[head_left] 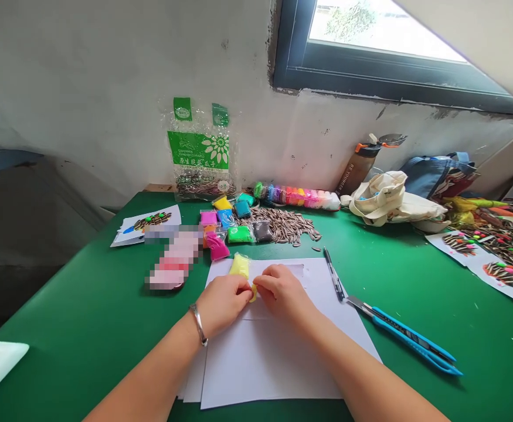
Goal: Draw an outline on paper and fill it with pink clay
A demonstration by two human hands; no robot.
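Over the white paper (274,363), my left hand (223,298) and my right hand (286,293) meet fingertip to fingertip. Between them is a small strip of yellow clay (253,293), pinched by both; the fingers hide part of it. Just beyond my left hand lies a packet of light yellow clay (240,266). A smaller sheet or card sits under my hands, partly covered by them. To the right of my right hand, a black pen (335,275) rests on the paper's edge, beside a blue utility knife (408,337) with its blade out.
Several coloured clay packets (240,234) and a heap of sunflower seeds (289,224) lie farther back. A seed bag (201,155) leans on the wall. Behind stand a bottle (357,167) and a cloth bag (381,199). Seed-covered pictures (502,274) lie right; a blurred pink object (175,264) lies left.
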